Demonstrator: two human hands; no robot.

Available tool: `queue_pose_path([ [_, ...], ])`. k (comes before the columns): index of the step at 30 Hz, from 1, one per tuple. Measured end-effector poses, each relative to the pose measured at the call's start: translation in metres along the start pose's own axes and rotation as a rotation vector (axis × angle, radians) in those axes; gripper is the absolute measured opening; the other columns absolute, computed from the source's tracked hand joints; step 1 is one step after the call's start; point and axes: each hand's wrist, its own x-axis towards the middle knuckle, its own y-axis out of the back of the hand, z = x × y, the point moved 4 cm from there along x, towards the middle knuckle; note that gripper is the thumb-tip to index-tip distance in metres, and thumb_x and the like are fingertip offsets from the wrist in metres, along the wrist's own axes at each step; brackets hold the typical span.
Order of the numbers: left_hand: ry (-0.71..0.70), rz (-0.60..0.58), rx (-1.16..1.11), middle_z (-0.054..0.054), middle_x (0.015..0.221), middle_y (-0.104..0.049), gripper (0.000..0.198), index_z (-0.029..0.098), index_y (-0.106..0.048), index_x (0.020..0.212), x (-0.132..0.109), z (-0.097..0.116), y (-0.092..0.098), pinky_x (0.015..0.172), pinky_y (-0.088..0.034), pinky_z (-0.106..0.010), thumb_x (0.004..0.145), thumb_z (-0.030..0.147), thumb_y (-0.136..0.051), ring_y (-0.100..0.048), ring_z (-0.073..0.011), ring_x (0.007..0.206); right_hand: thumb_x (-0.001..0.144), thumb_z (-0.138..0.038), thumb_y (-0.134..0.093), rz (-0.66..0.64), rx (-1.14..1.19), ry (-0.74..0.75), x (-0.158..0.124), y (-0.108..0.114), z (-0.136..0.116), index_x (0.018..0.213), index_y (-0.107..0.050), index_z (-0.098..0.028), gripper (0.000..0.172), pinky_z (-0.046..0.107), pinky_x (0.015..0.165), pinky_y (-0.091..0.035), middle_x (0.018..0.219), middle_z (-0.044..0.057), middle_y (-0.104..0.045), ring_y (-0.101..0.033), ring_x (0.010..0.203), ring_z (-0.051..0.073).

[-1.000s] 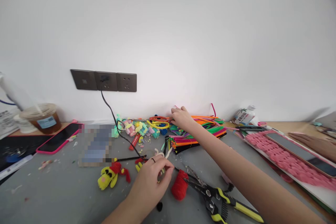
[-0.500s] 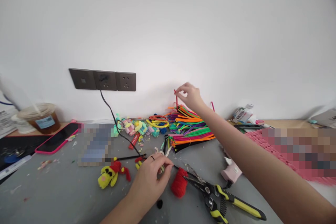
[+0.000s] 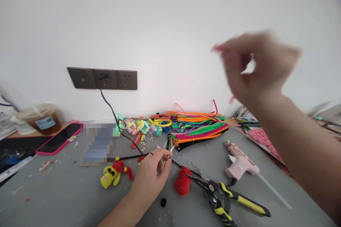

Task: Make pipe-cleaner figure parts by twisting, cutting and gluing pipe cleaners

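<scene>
My right hand [image 3: 255, 64], blurred by motion, is raised in front of the wall with its fingertips pinched. It holds a red pipe cleaner [image 3: 218, 48], whose end pokes out past the fingers. Low over the table, my left hand [image 3: 154, 166] has its fingers curled toward the thumb; what lies between them is hidden. Beside it is a red fuzzy roll [image 3: 183, 181], with the tips of the black-and-yellow pliers [image 3: 211, 188] against it. A bundle of coloured pipe cleaners [image 3: 199, 129] lies by the wall. Left of my left hand sits a yellow-and-red fuzzy dog figure [image 3: 112, 175].
A pink glue gun [image 3: 241, 165] with a clear stick lies at the right. Its surroundings include a pink woven mat [image 3: 263, 142]. A black cable [image 3: 110, 108] hangs from the wall socket [image 3: 102, 78]. At the left are a phone [image 3: 60, 140] and a drink cup [image 3: 39, 120].
My right hand has pulled up and right, away from the bundle, with the red pipe cleaner. The glue gun has come into fuller view. My left hand has shifted slightly.
</scene>
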Motion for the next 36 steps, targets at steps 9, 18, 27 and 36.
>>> queue_pose_path([
  [9, 0.008, -0.017, 0.001, -0.002, 0.079, -0.067, 0.020, 0.022, -0.062, 0.099, -0.001, 0.001, -0.001, 0.058, -0.043, -0.025, 0.093, 0.026, -0.043, -0.059, -0.0151, 0.065, 0.099, -0.017, -0.044, -0.460, -0.259, 0.275, -0.085, -0.065, 0.023, 0.093, -0.066, -0.025, 0.025, 0.033, 0.071, -0.040, 0.091, 0.006, -0.069, -0.057, 0.079, 0.019],
  [18, 0.013, -0.031, 0.003, -0.002, 0.081, -0.067, 0.020, 0.022, -0.062, 0.099, -0.001, 0.001, -0.001, 0.059, -0.042, -0.026, 0.092, 0.026, -0.044, -0.060, -0.0156, 0.067, 0.098, -0.022, -0.038, -0.767, 0.134, -0.200, -0.122, -0.111, 0.031, 0.102, -0.064, -0.022, 0.027, 0.030, 0.067, -0.044, 0.096, 0.008, -0.072, -0.066, 0.078, 0.021],
  [27, 0.015, -0.046, 0.006, -0.003, 0.084, -0.067, 0.019, 0.022, -0.062, 0.099, -0.002, 0.002, -0.001, 0.061, -0.042, -0.026, 0.093, 0.026, -0.044, -0.060, -0.0160, 0.070, 0.092, -0.015, -0.045, -0.884, 0.361, -0.253, -0.141, -0.119, 0.015, 0.101, -0.063, -0.020, 0.021, 0.030, 0.079, -0.051, 0.099, 0.008, -0.072, -0.068, 0.088, 0.019],
  [36, 0.037, -0.034, -0.104, 0.003, 0.068, -0.050, 0.020, 0.022, -0.044, 0.078, -0.001, 0.003, 0.000, 0.056, -0.034, -0.024, 0.095, 0.032, -0.042, -0.049, -0.0136, 0.062, 0.096, -0.018, -0.035, -0.709, 0.161, -0.373, -0.139, -0.074, 0.009, 0.091, -0.055, -0.023, 0.021, 0.036, 0.070, -0.048, 0.081, 0.005, -0.066, -0.063, 0.073, 0.022],
])
